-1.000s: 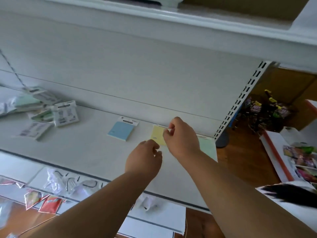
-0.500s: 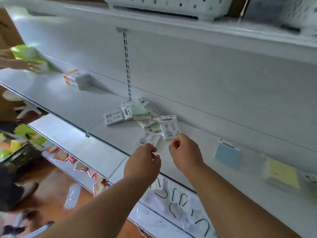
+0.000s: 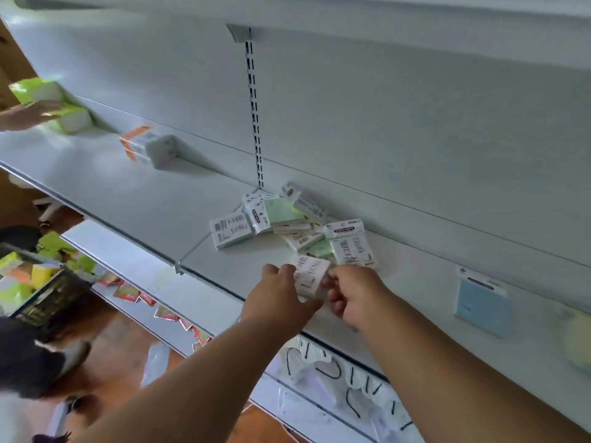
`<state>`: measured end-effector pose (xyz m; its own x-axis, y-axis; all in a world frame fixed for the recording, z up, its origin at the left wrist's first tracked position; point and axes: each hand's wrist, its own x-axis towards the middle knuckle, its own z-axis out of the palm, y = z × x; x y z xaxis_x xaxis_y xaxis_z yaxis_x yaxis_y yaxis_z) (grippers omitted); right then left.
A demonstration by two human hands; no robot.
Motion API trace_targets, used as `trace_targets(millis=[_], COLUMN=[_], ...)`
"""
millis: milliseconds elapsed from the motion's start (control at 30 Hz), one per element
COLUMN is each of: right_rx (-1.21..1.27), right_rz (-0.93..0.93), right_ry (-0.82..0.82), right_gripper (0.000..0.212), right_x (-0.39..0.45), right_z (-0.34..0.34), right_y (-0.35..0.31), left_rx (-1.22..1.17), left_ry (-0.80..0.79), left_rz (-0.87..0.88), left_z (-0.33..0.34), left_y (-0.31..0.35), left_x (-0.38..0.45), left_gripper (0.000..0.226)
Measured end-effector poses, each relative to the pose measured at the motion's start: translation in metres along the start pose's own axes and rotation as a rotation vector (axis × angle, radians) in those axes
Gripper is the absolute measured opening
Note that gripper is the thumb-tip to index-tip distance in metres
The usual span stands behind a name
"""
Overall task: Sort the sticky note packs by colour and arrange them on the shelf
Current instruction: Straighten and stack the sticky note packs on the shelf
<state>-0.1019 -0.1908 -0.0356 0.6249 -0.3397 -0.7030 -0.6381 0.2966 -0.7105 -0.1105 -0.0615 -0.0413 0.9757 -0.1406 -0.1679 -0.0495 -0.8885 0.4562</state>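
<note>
A sticky note pack (image 3: pixel 311 276), lying white printed back up, sits at the near edge of a loose pile of packs (image 3: pixel 287 225) on the white shelf (image 3: pixel 128 193). My left hand (image 3: pixel 281 295) grips its left edge and my right hand (image 3: pixel 355 292) pinches its right edge. The pile mixes green and pale packs, most of them face down. To the right a blue pack (image 3: pixel 481 302) lies alone, and further right a blurred yellow pack (image 3: pixel 579 343).
Another person's hand (image 3: pixel 28 115) touches green packs (image 3: pixel 48 100) at the shelf's far left, with an orange-edged bundle (image 3: pixel 147 145) beside them. A basket (image 3: pixel 41 292) of coloured packs stands lower left. The lower shelf holds red packets (image 3: pixel 128 292) and bagged hooks (image 3: pixel 319 362).
My view swung left from the yellow pack toward the pile. Both hands left the yellow pack, moved to the pile and closed on the nearest pack.
</note>
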Motion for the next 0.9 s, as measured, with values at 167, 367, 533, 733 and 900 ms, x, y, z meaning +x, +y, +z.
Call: trace_targets(millis=[167,367,533,733,900], right_rx=[-0.031,-0.236,-0.038,-0.027,-0.253], right_rz=[-0.083,-0.351,-0.412,-0.470,-0.458], right_ry=[-0.093,0.144,0.213,0.366,0.617], right_gripper=[0.020,0.022,0.022,0.021,0.020], right_x=[-0.010,-0.019,-0.036,-0.053,-0.058], right_z=[0.020,0.059,0.061,0.014,-0.054], right_y=[-0.011,0.003,0.011,0.018,0.038], left_rx=[-0.013,-0.952,-1.167,-0.940,-0.647], left_ry=[0.074,-0.061,-0.347,-0.385,-0.366], left_rz=[0.066,-0.179,-0.102,0.058,0.286], left_z=[-0.018,-0.045,-0.054,-0.026,0.003], left_y=[-0.029,-0.063,-0.067,-0.048,0.003], left_x=[0.022,0.045,0.036,0.033,0.010], left_gripper=[0.025,0.012,0.020,0.015,0.011])
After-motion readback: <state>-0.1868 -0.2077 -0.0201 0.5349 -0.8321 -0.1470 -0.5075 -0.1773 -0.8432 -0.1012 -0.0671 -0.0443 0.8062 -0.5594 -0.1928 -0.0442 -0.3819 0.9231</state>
